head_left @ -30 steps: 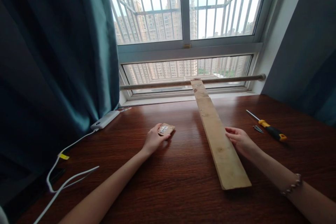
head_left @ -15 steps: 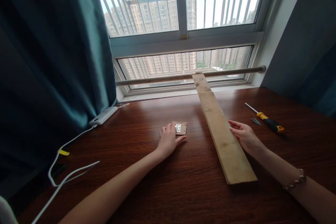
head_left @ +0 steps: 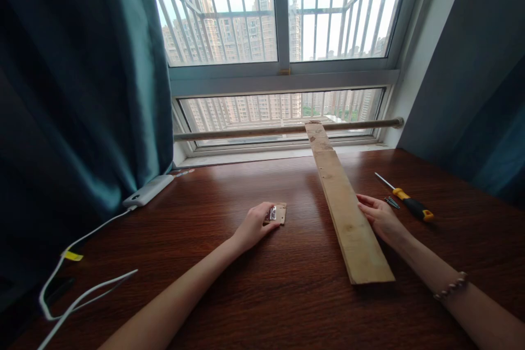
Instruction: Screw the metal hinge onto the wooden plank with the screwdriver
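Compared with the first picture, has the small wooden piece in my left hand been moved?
Yes. Judged against the window's middle upright, the small wooden piece in your left hand has moved to the right.

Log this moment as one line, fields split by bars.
left hand: holds small tan board with metal hinge | right hand: touching right edge of wooden plank | table: screwdriver, screws beside it

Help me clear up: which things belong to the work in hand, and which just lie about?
Work, it seems:
wooden boards
small piece with metal plate
screwdriver
screws

Just lying about, apparently:
white box
white cable
yellow tag
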The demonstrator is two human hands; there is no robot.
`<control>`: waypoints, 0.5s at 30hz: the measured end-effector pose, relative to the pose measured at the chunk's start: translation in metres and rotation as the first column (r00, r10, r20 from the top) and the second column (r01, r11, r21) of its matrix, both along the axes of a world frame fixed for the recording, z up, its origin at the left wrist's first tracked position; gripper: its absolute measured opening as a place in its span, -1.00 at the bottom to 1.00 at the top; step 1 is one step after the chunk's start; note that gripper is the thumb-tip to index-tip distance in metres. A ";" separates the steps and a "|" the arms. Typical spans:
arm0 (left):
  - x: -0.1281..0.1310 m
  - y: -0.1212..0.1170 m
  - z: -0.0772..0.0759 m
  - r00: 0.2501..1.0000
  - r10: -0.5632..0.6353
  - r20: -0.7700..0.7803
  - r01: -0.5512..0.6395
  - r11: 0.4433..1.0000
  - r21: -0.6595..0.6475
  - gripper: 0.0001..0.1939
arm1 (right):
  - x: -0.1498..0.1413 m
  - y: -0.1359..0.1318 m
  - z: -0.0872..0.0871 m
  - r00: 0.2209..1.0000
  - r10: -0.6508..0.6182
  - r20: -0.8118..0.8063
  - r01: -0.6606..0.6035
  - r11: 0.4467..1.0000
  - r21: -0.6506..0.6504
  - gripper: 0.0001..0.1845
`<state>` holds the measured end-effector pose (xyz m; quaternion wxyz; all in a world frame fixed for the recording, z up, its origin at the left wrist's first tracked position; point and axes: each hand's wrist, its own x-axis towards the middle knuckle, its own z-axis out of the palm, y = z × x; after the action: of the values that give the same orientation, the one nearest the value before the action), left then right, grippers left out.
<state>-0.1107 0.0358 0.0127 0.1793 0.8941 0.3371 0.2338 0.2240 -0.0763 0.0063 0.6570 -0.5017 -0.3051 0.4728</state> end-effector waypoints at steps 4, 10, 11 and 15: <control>-0.003 -0.002 -0.004 0.998 0.038 0.048 -0.040 0.999 0.037 -0.54 | 0.001 0.006 0.003 0.999 0.021 0.036 -0.022 1.000 0.012 -0.59; -0.007 -0.003 -0.011 0.997 0.065 0.041 -0.068 0.995 0.069 -0.55 | 0.002 0.000 0.006 0.998 0.058 0.040 -0.058 0.998 0.010 -0.55; -0.007 -0.003 -0.013 0.997 0.068 0.033 -0.070 0.995 0.078 -0.55 | 0.003 -0.001 0.005 0.997 0.064 0.050 -0.064 0.998 0.010 -0.54; -0.009 -0.003 -0.018 0.996 0.088 0.019 -0.089 0.990 0.112 -0.52 | 0.007 -0.001 0.002 0.994 0.089 0.065 -0.090 0.996 0.014 -0.49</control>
<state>-0.1193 0.0324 -0.0054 0.1204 0.8853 0.3615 0.2665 0.2310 -0.0776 0.0085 0.6290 -0.4971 -0.3524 0.4827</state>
